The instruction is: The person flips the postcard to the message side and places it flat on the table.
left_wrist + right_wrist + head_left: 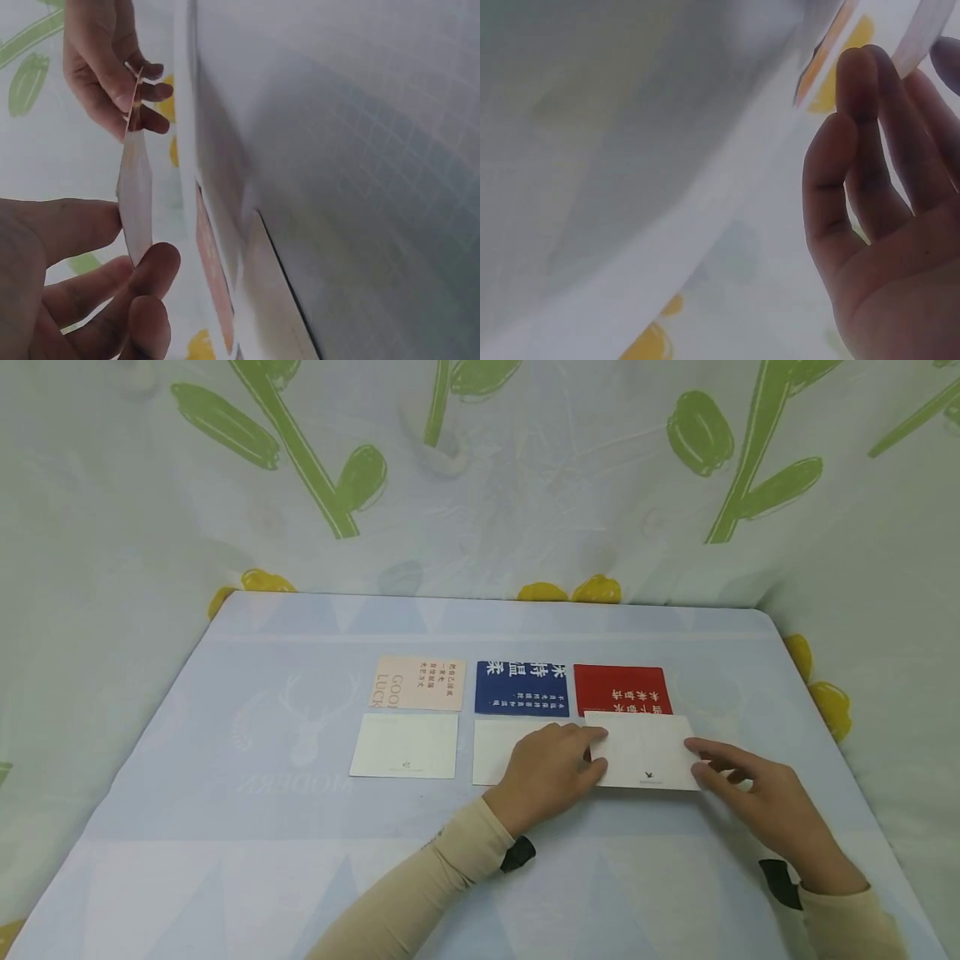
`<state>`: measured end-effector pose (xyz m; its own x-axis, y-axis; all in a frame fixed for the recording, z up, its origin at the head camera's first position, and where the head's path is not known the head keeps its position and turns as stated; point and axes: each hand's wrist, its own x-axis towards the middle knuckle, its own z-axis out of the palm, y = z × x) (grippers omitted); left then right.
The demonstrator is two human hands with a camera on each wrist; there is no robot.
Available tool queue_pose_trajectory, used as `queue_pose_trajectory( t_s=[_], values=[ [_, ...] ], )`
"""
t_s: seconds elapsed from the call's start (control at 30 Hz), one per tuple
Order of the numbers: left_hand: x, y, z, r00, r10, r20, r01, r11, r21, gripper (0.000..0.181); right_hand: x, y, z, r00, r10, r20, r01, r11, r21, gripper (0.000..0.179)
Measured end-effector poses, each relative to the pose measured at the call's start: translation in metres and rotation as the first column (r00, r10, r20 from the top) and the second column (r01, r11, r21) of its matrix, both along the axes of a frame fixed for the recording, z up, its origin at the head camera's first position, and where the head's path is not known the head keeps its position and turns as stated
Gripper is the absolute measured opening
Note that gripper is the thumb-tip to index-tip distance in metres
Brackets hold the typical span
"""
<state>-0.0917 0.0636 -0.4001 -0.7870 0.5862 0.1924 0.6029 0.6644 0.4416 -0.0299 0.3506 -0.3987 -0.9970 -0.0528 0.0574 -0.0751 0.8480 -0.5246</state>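
Observation:
Between both hands is a white card (645, 747) with a small dark bird mark near its lower edge. My left hand (543, 768) pinches its left edge, thumb on one side and fingers on the other, as the left wrist view shows. At the opposite edge my right hand (772, 797) pinches it with thumb and fingertips. The card is raised off the table and overlaps the bottom of a red card (622, 685) with white writing. Beneath my left hand lies another white card (495, 747), partly hidden by it.
A blue card (521, 689) with white writing lies left of the red one. Farther left are a pale pink card (420, 683) and, below it, a white card (405, 743). All rest on a pale blue patterned tablecloth (225, 877); a leaf-print curtain (525, 502) hangs behind.

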Motion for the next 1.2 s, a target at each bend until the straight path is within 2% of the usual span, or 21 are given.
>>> queue_pose_trajectory(
  t_s=[0.1,0.2,0.4,0.63,0.93,1.2],
  values=[
    [0.002,0.001,-0.001,0.996,-0.011,-0.089,0.006,0.998,-0.06,0.036,0.0,-0.003,0.0,0.999,0.024,-0.039,-0.022,0.999,0.038,0.04],
    [0.003,0.002,-0.004,0.989,-0.022,-0.146,0.004,0.993,-0.121,0.036,0.0,-0.006,0.0,0.998,0.032,-0.05,-0.028,0.997,0.073,0.04],
    [0.004,0.004,-0.008,0.978,-0.045,-0.203,0.006,0.982,-0.19,0.034,-0.002,-0.006,-0.002,0.998,0.04,-0.046,-0.036,0.995,0.089,0.037],
    [0.005,0.005,-0.009,0.972,-0.044,-0.229,-0.005,0.978,-0.208,0.028,-0.005,-0.008,-0.007,0.998,0.061,-0.01,-0.059,0.992,0.112,0.038],
    [0.005,0.006,-0.009,0.969,-0.041,-0.242,-0.012,0.977,-0.215,0.029,-0.007,-0.011,-0.006,0.998,0.05,0.043,-0.056,0.989,0.135,0.039],
    [0.005,0.008,-0.011,0.971,-0.033,-0.237,-0.018,0.977,-0.213,0.029,-0.007,-0.011,-0.005,0.997,0.065,0.032,-0.069,0.987,0.146,0.038]
  ],
)
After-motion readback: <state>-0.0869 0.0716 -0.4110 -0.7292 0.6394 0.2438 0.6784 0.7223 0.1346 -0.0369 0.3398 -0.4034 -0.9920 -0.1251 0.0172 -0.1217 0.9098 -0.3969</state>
